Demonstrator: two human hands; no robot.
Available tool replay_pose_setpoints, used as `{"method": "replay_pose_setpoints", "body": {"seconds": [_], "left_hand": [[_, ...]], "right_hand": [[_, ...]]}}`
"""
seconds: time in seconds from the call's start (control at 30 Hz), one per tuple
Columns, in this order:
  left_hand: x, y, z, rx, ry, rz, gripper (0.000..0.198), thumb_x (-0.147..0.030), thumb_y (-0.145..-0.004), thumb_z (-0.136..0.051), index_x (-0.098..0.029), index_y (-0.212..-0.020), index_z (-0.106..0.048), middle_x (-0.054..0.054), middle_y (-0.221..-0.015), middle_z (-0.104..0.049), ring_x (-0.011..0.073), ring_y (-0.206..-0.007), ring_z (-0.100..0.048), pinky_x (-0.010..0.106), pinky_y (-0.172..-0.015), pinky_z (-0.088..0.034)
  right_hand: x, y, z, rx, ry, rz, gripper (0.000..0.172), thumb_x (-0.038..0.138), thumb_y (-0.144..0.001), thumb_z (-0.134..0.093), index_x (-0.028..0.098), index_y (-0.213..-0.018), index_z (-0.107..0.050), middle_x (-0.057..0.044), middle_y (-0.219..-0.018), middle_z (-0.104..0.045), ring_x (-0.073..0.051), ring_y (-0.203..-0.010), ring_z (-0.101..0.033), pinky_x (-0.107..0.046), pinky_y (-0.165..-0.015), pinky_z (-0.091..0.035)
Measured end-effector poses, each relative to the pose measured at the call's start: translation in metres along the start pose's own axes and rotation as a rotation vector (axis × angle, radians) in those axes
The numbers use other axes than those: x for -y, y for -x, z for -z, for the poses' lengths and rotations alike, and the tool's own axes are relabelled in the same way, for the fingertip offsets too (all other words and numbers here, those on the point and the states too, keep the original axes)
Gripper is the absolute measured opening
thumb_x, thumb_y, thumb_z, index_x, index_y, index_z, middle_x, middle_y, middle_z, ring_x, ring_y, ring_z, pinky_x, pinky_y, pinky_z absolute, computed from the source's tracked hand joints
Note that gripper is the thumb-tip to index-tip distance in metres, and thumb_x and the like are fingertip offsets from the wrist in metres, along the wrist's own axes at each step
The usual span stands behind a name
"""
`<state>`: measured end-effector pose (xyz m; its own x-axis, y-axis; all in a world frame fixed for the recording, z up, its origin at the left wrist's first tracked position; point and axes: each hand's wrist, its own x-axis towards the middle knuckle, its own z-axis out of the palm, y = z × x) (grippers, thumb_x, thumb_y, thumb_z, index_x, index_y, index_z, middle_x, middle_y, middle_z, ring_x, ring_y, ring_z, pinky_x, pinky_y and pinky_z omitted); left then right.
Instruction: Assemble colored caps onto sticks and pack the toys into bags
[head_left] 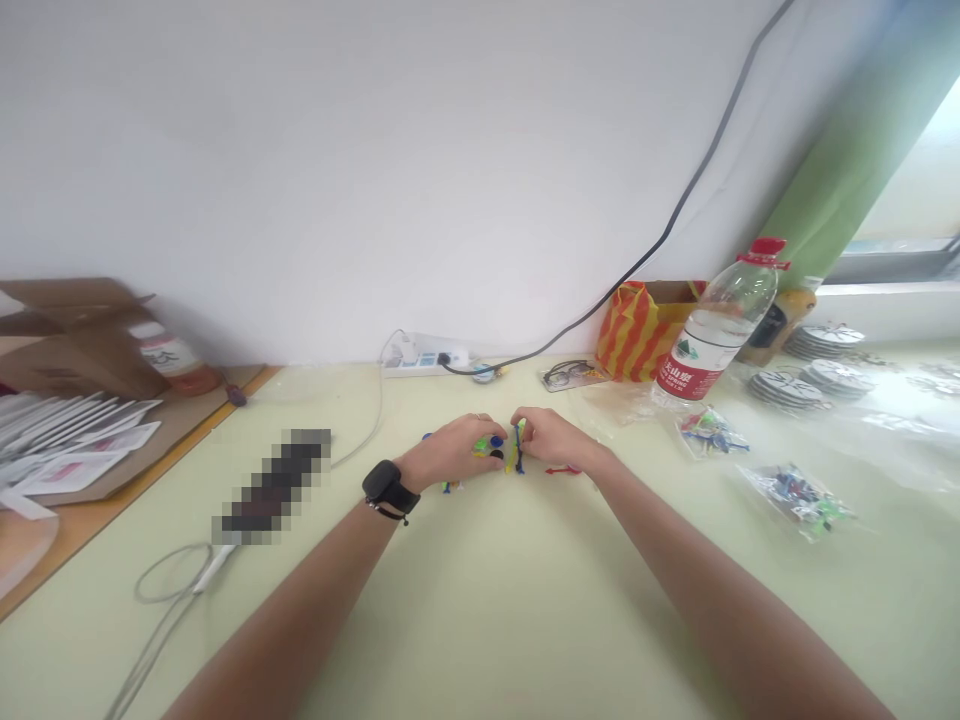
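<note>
My left hand [450, 452], with a black watch on the wrist, is closed over small round plastic pieces [496, 441], blue, black and green. Facing it, my right hand [556, 440] pinches a thin blue plastic piece [518, 450]; a slim yellow piece [510, 463] stands right beside it. Under my right wrist lies a red arrow-like piece [562, 469]. More small blue and yellow bits [448, 487] show from beneath my left hand. Their exact kind is too small to make out.
A blurred-out device [274, 485] with a white cable lies at left. Behind are a power strip [426, 361], a striped bag [637, 330] and a large water bottle [716, 325]. Bagged small parts [799, 497] and stacked discs [787, 390] lie at right; a cardboard box [67, 340] stands far left.
</note>
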<state>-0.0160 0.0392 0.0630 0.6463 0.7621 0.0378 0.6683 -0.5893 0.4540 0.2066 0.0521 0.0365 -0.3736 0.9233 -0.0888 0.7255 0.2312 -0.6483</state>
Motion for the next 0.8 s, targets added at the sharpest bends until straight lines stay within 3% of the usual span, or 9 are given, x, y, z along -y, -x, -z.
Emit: {"method": "replay_pose_setpoints", "body": {"seconds": [0.1, 0.2, 0.27, 0.4, 0.5, 0.7, 0.8], "left_hand": [[0.004, 0.003, 0.006, 0.011, -0.027, -0.017, 0.041, -0.044, -0.083, -0.071, -0.028, -0.121, -0.070, 0.006, -0.120, -0.068, 0.0290, -0.111, -0.065, 0.036, -0.093, -0.052], [0.012, 0.005, 0.011, 0.034, -0.048, -0.008, 0.049, -0.046, -0.079, -0.076, -0.030, -0.125, -0.069, 0.005, -0.123, -0.069, 0.0301, -0.116, -0.063, 0.036, -0.095, -0.051], [0.018, 0.006, 0.012, 0.038, -0.046, 0.014, 0.049, -0.047, -0.079, -0.077, -0.030, -0.125, -0.070, 0.005, -0.124, -0.070, 0.0303, -0.118, -0.062, 0.036, -0.096, -0.050], [0.024, 0.005, 0.009, 0.028, -0.034, 0.038, 0.049, -0.051, -0.081, -0.075, -0.029, -0.125, -0.071, 0.006, -0.125, -0.070, 0.0302, -0.118, -0.062, 0.036, -0.097, -0.050], [0.021, 0.005, 0.008, 0.024, -0.042, 0.038, 0.053, -0.054, -0.081, -0.075, -0.030, -0.127, -0.069, 0.006, -0.127, -0.069, 0.0308, -0.121, -0.061, 0.037, -0.098, -0.050], [0.011, 0.006, 0.017, -0.104, -0.007, 0.017, 0.050, -0.056, -0.088, -0.068, -0.030, -0.130, -0.067, 0.006, -0.132, -0.067, 0.0293, -0.122, -0.061, 0.038, -0.096, -0.053], [0.002, 0.003, 0.020, -0.226, 0.063, -0.005, 0.042, -0.054, -0.093, -0.064, -0.027, -0.126, -0.069, 0.006, -0.126, -0.071, 0.0260, -0.110, -0.067, 0.037, -0.090, -0.057]], "right_hand": [[0.000, 0.000, 0.011, 0.012, 0.050, 0.038, 0.032, 0.011, -0.082, -0.062, 0.021, -0.112, -0.064, -0.004, -0.099, -0.073, -0.017, -0.081, -0.066, -0.025, -0.067, -0.047], [-0.002, 0.008, 0.037, 0.070, 0.082, 0.062, 0.018, 0.023, -0.080, -0.071, 0.021, -0.098, -0.068, -0.004, -0.098, -0.072, -0.019, -0.083, -0.066, -0.026, -0.068, -0.046], [-0.005, 0.016, 0.056, 0.177, 0.142, 0.056, 0.025, 0.034, -0.075, -0.079, 0.022, -0.095, -0.069, -0.004, -0.099, -0.072, -0.020, -0.084, -0.066, -0.027, -0.067, -0.045], [-0.005, 0.030, 0.079, 0.427, 0.261, -0.101, 0.036, 0.036, -0.061, -0.085, 0.023, -0.092, -0.071, -0.002, -0.099, -0.073, -0.022, -0.084, -0.067, -0.028, -0.063, -0.045], [-0.005, 0.031, 0.078, 0.507, 0.265, -0.196, 0.033, 0.029, -0.058, -0.083, 0.021, -0.088, -0.072, -0.003, -0.094, -0.074, -0.023, -0.083, -0.068, -0.029, -0.063, -0.046], [-0.008, 0.028, 0.083, 0.345, 0.228, -0.027, 0.020, 0.029, -0.075, -0.071, 0.022, -0.093, -0.074, -0.006, -0.102, -0.074, -0.025, -0.092, -0.068, -0.030, -0.070, -0.049], [-0.002, 0.031, 0.086, 0.200, 0.039, 0.075, 0.019, 0.033, -0.087, -0.064, 0.023, -0.101, -0.073, -0.006, -0.104, -0.073, -0.023, -0.095, -0.067, -0.031, -0.079, -0.051]]}}
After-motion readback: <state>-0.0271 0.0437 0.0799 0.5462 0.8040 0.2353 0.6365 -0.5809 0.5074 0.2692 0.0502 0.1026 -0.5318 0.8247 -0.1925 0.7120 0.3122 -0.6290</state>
